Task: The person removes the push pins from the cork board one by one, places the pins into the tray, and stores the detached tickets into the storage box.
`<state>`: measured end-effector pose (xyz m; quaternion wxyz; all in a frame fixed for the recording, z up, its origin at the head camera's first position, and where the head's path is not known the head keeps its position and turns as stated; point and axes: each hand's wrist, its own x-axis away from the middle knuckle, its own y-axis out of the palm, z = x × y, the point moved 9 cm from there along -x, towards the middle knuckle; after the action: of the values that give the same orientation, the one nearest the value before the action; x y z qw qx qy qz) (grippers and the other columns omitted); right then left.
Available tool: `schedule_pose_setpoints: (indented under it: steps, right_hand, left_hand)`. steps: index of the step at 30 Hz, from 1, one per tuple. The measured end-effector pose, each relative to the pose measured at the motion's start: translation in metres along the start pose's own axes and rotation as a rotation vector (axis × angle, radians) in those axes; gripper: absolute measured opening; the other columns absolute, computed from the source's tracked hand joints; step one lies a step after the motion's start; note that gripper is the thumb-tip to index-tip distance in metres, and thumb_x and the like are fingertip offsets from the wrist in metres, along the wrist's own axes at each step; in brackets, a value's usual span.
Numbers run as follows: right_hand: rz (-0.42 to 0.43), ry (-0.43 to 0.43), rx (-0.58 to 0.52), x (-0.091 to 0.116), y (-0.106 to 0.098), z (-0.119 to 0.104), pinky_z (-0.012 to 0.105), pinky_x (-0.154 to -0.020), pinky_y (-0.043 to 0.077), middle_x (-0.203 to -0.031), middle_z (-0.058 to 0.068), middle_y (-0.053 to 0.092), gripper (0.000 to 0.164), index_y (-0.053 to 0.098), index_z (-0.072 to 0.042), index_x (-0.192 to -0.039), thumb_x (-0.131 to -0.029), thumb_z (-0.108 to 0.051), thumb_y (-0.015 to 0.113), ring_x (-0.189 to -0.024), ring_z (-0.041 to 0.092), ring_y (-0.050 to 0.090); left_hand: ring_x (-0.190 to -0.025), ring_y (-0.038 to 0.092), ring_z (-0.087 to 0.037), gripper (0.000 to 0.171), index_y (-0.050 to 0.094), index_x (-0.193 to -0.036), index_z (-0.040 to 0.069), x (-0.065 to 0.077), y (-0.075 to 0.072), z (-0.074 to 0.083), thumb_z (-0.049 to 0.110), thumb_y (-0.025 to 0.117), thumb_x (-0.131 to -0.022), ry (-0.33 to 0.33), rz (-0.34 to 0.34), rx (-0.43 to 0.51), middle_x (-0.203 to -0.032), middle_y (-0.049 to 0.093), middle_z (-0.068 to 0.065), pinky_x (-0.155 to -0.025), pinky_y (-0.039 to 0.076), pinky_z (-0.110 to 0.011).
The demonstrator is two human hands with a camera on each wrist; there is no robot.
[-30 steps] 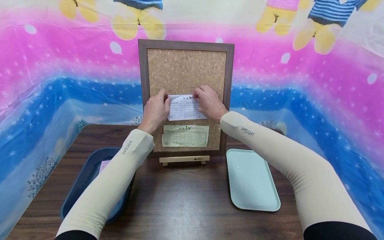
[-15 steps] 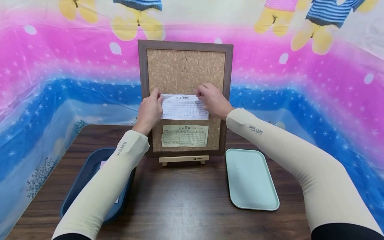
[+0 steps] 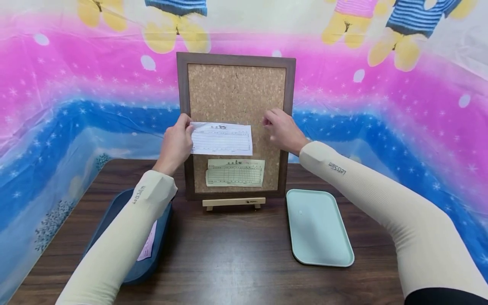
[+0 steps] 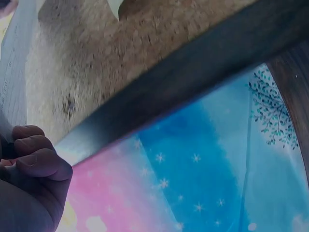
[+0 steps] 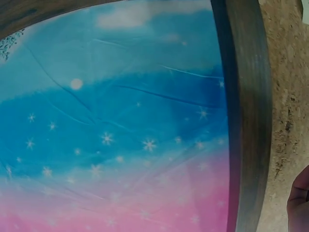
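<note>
In the head view, a white printed form (image 3: 222,140) with a ruled grid hangs before the cork board (image 3: 238,89). My left hand (image 3: 175,142) pinches its upper left corner at the board's left frame; the left wrist view shows those curled fingers (image 4: 41,150) at the paper's edge. To the right of the form, apart from it, my right hand (image 3: 285,129) is in front of the cork with its fingers curled in; no object shows between them. A pale green form (image 3: 235,173) is on the board below the white one.
The framed board stands on a small wooden easel (image 3: 234,202). A dark blue tray (image 3: 162,245) with a pink slip (image 3: 148,245) lies at left, partly under my left sleeve. At right is a pale green tray (image 3: 322,228). A printed cloth (image 3: 381,106) hangs behind the table.
My left hand has drawn the white form leftward across the board. My right hand has come off the form's upper right part and moved right.
</note>
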<state>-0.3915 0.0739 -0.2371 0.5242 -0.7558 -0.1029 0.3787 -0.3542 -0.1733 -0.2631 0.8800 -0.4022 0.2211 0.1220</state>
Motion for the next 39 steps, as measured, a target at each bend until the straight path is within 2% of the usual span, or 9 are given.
schedule_pose_setpoints:
  steps: [5,13,17,24,30,36,39]
  right_hand:
    - [0.001,0.000,0.012,0.008,-0.001,0.005,0.037,-0.079,0.043,-0.089,0.007,0.056,0.010,0.058,-0.005,-0.091,-0.088,0.005,0.058,-0.087,0.022,0.050]
    - [-0.030,0.058,-0.035,0.017,-0.001,0.016,0.038,-0.080,0.041,-0.094,0.004,0.054,0.009,0.057,-0.006,-0.095,-0.091,0.002,0.058,-0.091,0.021,0.048]
    - [-0.004,0.063,-0.038,0.025,-0.004,0.023,0.039,-0.077,0.040,-0.091,0.005,0.053,0.006,0.055,-0.006,-0.091,-0.092,0.000,0.057,-0.086,0.022,0.047]
    - [0.092,0.090,-0.077,0.043,-0.013,0.042,0.040,-0.075,0.040,-0.090,0.006,0.053,0.007,0.056,-0.006,-0.091,-0.094,0.000,0.053,-0.082,0.022,0.047]
    - [0.101,0.087,-0.064,0.053,-0.016,0.051,0.039,-0.074,0.039,-0.089,0.006,0.053,0.009,0.056,-0.007,-0.090,-0.093,0.001,0.052,-0.082,0.022,0.046]
    - [0.100,0.090,-0.074,0.062,-0.015,0.057,0.038,-0.072,0.041,-0.090,0.005,0.052,0.005,0.057,-0.005,-0.093,-0.095,-0.003,0.053,-0.081,0.020,0.047]
    - [0.107,0.090,-0.077,0.067,-0.016,0.060,0.038,-0.071,0.040,-0.089,0.005,0.053,0.009,0.058,-0.004,-0.092,-0.093,0.001,0.051,-0.080,0.020,0.047]
  left_hand:
    - [-0.072,0.055,-0.033,0.018,0.048,-0.108,0.004,0.004,-0.012,-0.005,0.018,0.039,-0.102,0.004,0.013,0.002,-0.088,0.060,-0.019,-0.062,0.039,-0.044]
    - [-0.072,0.054,-0.031,0.021,0.047,-0.109,0.004,0.009,-0.027,-0.015,0.020,0.036,-0.103,-0.010,0.001,-0.004,-0.090,0.059,-0.018,-0.061,0.037,-0.040]
    - [-0.072,0.053,-0.031,0.023,0.047,-0.111,0.004,0.013,-0.033,-0.018,0.022,0.034,-0.103,-0.013,-0.005,-0.007,-0.091,0.058,-0.019,-0.060,0.036,-0.040]
    - [-0.073,0.053,-0.032,0.022,0.048,-0.110,0.002,0.021,-0.038,-0.024,0.019,0.036,-0.103,-0.014,-0.013,-0.017,-0.091,0.057,-0.020,-0.061,0.037,-0.041]
    - [-0.075,0.051,-0.032,0.023,0.047,-0.112,0.002,0.023,-0.041,-0.027,0.019,0.034,-0.103,-0.022,-0.021,-0.025,-0.092,0.055,-0.019,-0.064,0.037,-0.042]
    - [-0.073,0.053,-0.033,0.024,0.046,-0.113,0.001,0.027,-0.050,-0.030,0.019,0.034,-0.103,-0.038,-0.013,-0.036,-0.092,0.056,-0.022,-0.062,0.037,-0.042]
    - [-0.077,0.052,-0.034,0.025,0.046,-0.113,0.001,0.030,-0.055,-0.033,0.020,0.033,-0.103,-0.051,-0.009,-0.041,-0.096,0.056,-0.023,-0.064,0.038,-0.044]
